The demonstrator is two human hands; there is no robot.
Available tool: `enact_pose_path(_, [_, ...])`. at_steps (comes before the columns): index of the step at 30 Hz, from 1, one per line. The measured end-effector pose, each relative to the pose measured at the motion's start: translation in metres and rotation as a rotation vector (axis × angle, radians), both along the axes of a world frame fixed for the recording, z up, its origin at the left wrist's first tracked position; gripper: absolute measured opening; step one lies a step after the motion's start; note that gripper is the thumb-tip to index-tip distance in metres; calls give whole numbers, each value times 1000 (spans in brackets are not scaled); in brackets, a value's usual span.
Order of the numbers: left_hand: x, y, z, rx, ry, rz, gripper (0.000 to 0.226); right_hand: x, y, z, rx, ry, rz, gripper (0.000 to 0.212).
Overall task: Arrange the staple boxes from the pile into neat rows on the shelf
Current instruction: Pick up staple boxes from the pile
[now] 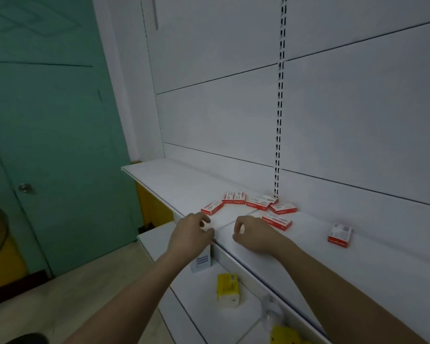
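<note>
Several red and white staple boxes lie loosely on the white shelf (174, 184). One box (212, 207) sits at the left, two side by side (233, 197) behind it, a small pile (261, 202) by the back wall, another (283, 208) right of it, one (276, 221) nearer the front, and a lone box (339, 235) far right. My left hand (191, 234) hovers at the shelf's front edge with loosely curled fingers, holding nothing. My right hand (252, 235) rests on the shelf, fingers curled, empty, just left of the front box.
A lower shelf (159, 240) holds a yellow box (227, 290), a white label card (202, 263) and a yellow item (283, 335) at the bottom. A teal door (47, 145) stands at the left. A slotted upright (279, 108) runs up the white back panel.
</note>
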State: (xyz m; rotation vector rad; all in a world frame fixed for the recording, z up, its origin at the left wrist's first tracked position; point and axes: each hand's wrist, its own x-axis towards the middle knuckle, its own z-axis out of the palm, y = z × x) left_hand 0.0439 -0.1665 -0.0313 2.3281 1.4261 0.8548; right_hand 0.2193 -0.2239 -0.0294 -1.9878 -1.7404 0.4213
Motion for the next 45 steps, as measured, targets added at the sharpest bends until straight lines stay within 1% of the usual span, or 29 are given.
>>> enact_pose_path(2, [10,35,-2,-4,-52,-4,32,3,20,2,-50,-55,-30,16])
enact_pose_path(4, [23,71,-8,-11,-50,-20,45,6,38,8,-122,-77,-78,22])
enact_pose_path(7, [41,118,-18,-21,48,-91,66,12,58,20,-331,161,-148,31])
enact_pose_path(9, [47,141,-21,-34,69,-197,66,17,65,23,-403,263,-192,34])
enact_pose_path(10, [48,149,-22,-52,24,-277,60,20,66,23,-406,309,-210,35])
enact_pose_path(11, [48,154,-24,-66,-43,-369,53,23,66,21,-394,365,-221,35])
enact_pose_path(13, [48,154,-24,-12,-143,-560,41,29,62,16,-324,483,-223,31])
enact_pose_path(15, [52,151,-21,126,-194,-756,38,33,59,11,-213,581,-234,26])
enact_pose_path(16, [56,150,-19,201,-204,-815,39,33,58,8,-151,637,-239,23])
enact_pose_path(17, [61,148,-17,236,-224,-838,39,34,58,7,-84,702,-235,21])
enact_pose_path(18, [66,147,-15,213,-262,-832,40,36,59,6,-16,776,-228,19])
enact_pose_path(19, [71,146,-12,146,-320,-822,40,39,59,7,48,847,-229,18])
enact_pose_path(21, [80,146,-11,25,-401,-821,40,43,59,10,137,926,-255,21])
enact_pose_path(24, [86,148,-14,-63,-437,-840,46,46,63,8,213,912,-304,20])
enact_pose_path(26, [84,152,-17,-164,-468,-856,48,47,68,3,262,901,-326,16])
enact_pose_path(28, [79,156,-19,-305,-518,-886,45,45,71,0,287,892,-316,16])
enact_pose_path(30, [77,155,-19,-416,-531,-913,38,43,71,-2,318,853,-310,19])
enact_pose_path(32, [77,153,-17,-455,-503,-938,35,41,71,-3,369,771,-331,23])
enact_pose_path(34, [77,153,-15,-489,-475,-977,44,39,72,-3,401,650,-345,23])
enact_pose_path(36, [76,154,-15,-527,-443,-1009,55,34,76,-4,405,577,-335,20])
enact_pose_path(38, [75,156,-16,-525,-414,-1014,63,30,81,-6,438,585,-342,13])
enact_pose_path(40, [76,156,-17,-503,-467,-972,60,27,84,-8,487,624,-379,7])
enact_pose_path(41, [76,157,-16,-505,-531,-932,55,26,85,-8,495,649,-383,11])
enact_pose_path(43, [76,161,-17,-563,-666,-827,45,23,86,-11,450,635,-339,30])
enact_pose_path(45, [74,163,-17,-691,-783,-765,38,17,86,-13,384,489,-270,46])
